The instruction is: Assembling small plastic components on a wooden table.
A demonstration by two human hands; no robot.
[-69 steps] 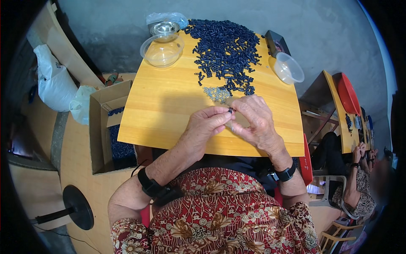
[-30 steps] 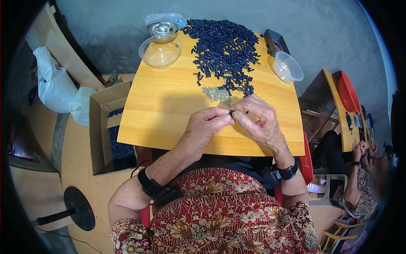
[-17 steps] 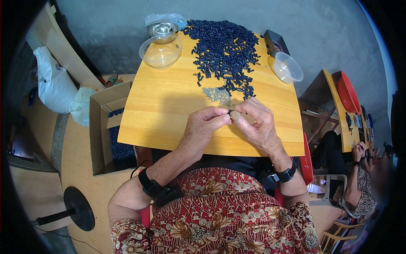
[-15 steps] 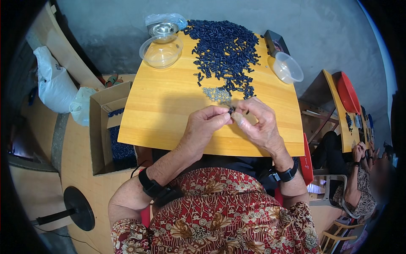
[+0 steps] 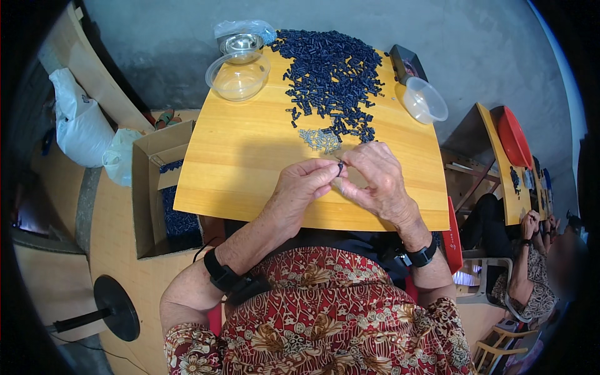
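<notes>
Over the near part of the wooden table, my left hand (image 5: 303, 187) pinches a small black plastic piece (image 5: 340, 169) between thumb and fingers. My right hand (image 5: 377, 180) is curled close against the piece from the right. Its fingertips bend over the top and its thumb sits lower; anything small in them is hidden. Just beyond the hands lies a small pile of thin silvery metal pieces (image 5: 320, 140). A large spread of similar black plastic pieces (image 5: 334, 72) covers the table's far middle.
Clear plastic bowl (image 5: 238, 84) and metal bowl (image 5: 242, 44) stand far left; another clear tub (image 5: 425, 101) and dark tray (image 5: 407, 64) far right. A cardboard box (image 5: 142, 206) of dark pieces sits left of the table (image 5: 231, 156). Another person (image 5: 525, 275) sits at right.
My right hand has turned, its fingertips now arched over the black piece and its thumb lower. My left hand stays almost in place with its pinch.
</notes>
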